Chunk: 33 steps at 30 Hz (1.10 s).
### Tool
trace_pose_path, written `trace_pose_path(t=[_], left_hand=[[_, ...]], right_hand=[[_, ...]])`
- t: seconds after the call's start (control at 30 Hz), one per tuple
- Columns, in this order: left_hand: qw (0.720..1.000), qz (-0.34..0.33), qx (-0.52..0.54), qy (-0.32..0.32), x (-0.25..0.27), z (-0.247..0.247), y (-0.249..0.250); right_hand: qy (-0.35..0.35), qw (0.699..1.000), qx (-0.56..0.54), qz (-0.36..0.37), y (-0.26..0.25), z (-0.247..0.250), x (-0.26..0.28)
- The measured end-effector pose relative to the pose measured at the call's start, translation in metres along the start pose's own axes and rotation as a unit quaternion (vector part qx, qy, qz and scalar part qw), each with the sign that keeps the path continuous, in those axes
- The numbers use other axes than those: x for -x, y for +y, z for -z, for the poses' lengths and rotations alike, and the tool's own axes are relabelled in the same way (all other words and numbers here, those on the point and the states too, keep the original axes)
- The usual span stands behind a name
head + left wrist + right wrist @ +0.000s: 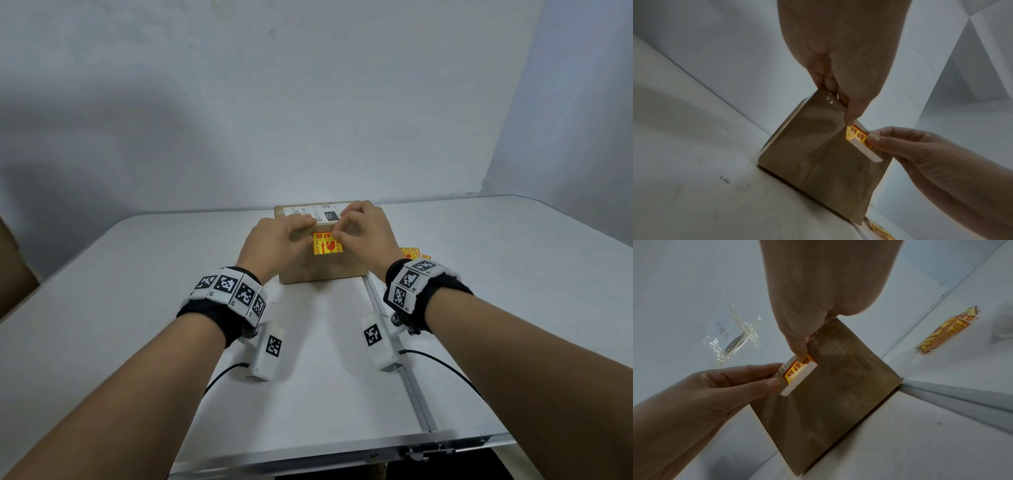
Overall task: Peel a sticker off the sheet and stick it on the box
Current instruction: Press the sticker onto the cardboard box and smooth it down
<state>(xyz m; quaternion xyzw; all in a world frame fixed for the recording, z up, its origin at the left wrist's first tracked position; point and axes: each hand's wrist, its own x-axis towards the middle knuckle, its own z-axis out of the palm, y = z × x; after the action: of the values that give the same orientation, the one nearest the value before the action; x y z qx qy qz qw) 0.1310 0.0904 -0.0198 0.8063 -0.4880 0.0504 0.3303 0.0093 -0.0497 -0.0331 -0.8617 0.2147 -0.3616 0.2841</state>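
Observation:
A brown cardboard box [322, 270] stands at the middle of the white table [137, 308], with a white shipping label [318, 214] on top. A yellow and red sticker [327, 245] lies high on the box's near face. My left hand [281, 240] pinches its left top corner and my right hand [366, 229] pinches its right top corner. In the left wrist view the sticker [857, 134] shows a white back along its lower edge, which stands off the cardboard. The right wrist view shows the sticker [799, 369] under my right thumb. The remaining sticker sheets [411, 253] lie just right of the box.
A metal seam strip [397, 349] runs along the table from the box toward the near edge. A brown cardboard piece [13, 267] stands at the far left. A taped-down item with handwriting [735, 337] shows on the pale surface in the right wrist view.

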Motion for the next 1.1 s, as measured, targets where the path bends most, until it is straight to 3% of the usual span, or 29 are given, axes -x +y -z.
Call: trace_pose_path(t=[0.37,0.57,1.1], left_hand=[[0.995,-0.041,-0.074,0.043,0.000,-0.012,0.009],[0.995,-0.026,-0.078,0.050,-0.005,-0.010,0.013],[0.995,-0.026,-0.088,0.045,-0.008,-0.010,0.015]], right_hand=[[0.041,0.999,0.016,0.010,0.006,-0.012,0.000],[0.057,0.997,0.036,0.021,0.004,-0.015,0.000],[0.015,0.997,0.072,0.024,0.009,-0.008,-0.001]])
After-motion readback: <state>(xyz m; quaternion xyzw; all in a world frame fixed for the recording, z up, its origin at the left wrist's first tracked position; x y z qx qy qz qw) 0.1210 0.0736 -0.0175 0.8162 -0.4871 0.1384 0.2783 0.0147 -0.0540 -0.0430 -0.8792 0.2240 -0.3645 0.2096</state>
